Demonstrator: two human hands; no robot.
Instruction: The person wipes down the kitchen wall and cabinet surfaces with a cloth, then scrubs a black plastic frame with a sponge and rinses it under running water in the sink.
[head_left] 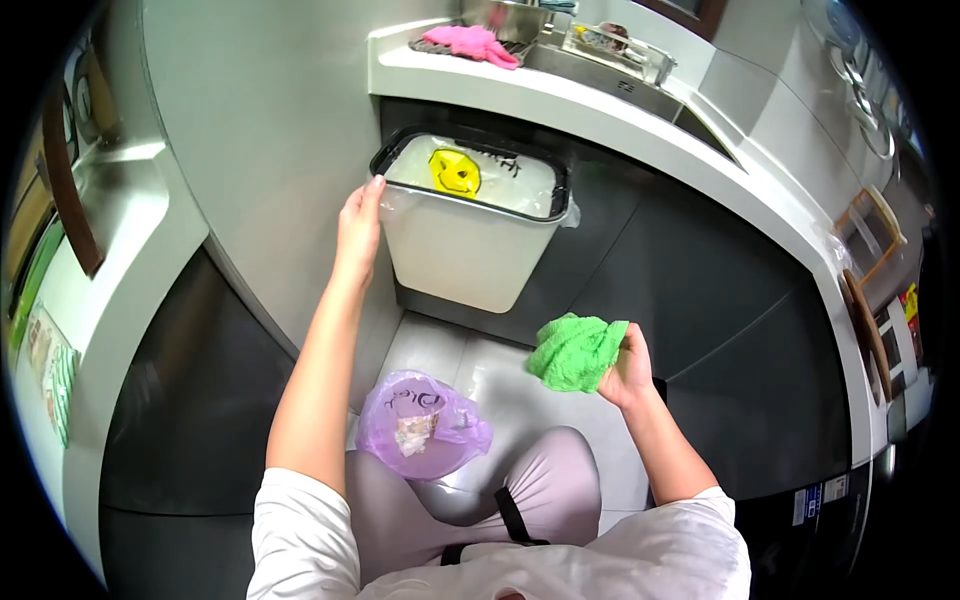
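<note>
Left hand (357, 228): we grip white, black-rimmed, rectangular plastic bin (460, 252) at near-left corner; right hand (629, 372), nearer us, rightward, clutches crumpled green cloth (575, 352)

1. Cloth (577, 353): brt grn, plain.
2. Bin (465, 255): whitish, blk rim (470, 202); yel smiley (456, 172) w/ blk lines.
3. Bag (465, 435): purple, blk scrawl (428, 402).
4. Cupboards (690, 260): look v dk grey from here.
5. Counter (440, 75): wht.
6. Pants (560, 470): pale mauve.
</note>
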